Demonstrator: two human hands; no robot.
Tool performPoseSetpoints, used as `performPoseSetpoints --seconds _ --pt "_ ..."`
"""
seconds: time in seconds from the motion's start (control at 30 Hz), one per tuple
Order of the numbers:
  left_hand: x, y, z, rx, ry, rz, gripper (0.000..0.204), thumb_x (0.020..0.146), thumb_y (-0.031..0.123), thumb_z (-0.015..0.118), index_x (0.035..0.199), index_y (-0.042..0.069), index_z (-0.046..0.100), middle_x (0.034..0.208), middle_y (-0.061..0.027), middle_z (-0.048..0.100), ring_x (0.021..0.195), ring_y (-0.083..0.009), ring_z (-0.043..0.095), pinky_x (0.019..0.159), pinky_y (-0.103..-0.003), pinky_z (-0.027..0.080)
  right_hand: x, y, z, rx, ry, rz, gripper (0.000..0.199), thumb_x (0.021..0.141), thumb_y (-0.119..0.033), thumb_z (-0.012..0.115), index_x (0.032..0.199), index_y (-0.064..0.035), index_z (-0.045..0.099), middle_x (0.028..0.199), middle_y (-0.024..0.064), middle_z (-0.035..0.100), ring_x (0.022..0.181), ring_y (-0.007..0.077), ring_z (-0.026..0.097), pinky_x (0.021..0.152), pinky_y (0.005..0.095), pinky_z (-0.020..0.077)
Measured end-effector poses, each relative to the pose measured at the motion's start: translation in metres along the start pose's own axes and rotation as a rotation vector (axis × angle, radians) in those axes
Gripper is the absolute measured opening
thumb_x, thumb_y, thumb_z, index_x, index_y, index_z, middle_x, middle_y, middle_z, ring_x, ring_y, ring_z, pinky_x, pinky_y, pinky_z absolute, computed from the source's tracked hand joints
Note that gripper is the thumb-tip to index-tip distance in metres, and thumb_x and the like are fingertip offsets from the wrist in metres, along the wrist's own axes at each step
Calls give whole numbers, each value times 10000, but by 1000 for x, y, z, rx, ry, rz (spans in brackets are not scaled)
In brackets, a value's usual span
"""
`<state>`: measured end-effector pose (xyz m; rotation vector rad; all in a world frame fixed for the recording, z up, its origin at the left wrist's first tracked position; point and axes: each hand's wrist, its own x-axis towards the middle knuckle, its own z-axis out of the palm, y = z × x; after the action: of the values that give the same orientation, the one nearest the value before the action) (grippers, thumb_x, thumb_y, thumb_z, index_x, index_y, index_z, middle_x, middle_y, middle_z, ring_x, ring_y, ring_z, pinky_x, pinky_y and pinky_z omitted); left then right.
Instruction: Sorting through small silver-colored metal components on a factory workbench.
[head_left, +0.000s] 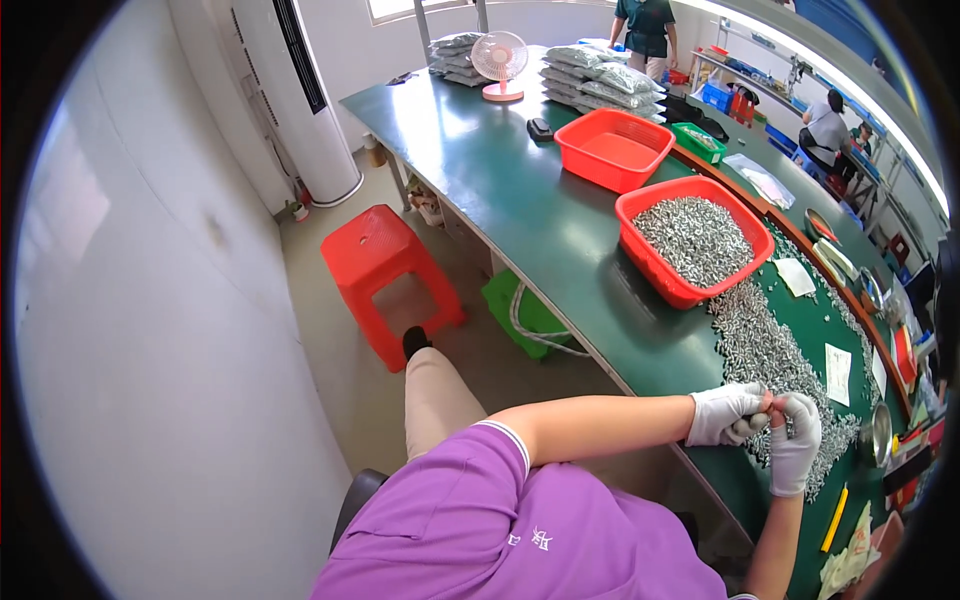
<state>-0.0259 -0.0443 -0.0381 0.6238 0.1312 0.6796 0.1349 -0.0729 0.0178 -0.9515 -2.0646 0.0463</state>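
Head view: left hand (722, 413) and right hand (796, 447) are touching at the fingertips; I cannot tell if they are holding anything. Many metal bits (694, 235) are filling a red tub (655, 270); lots more are lying loose on the counter (545, 225).

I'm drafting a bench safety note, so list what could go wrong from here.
The left hand and right hand meet over loose metal parts; a wrist might sweep some aside. The nearer red basin holds many more; a knock could spill them across the green table.
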Motion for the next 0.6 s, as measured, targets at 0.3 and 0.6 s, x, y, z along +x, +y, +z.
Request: performPoseSetpoints --seconds 0.3,0.6 --pt "3 3 3 21 49 -3 152 963 290 533 966 180 428 661 52 406 470 -40 287 414 -198 211 3 6 1 -12 -10 20 140 783 -55 697 893 -52 610 883 89 611 807 243 594 734 337 476" --pt "-7 2 9 41 3 -2 170 961 305 536 986 173 432 689 49 424 493 -37 310 434 -192 236 -2 -2 -1 23 4 51 126 797 -90 693 880 -54 606 876 90 602 791 237 584 730 329 469"
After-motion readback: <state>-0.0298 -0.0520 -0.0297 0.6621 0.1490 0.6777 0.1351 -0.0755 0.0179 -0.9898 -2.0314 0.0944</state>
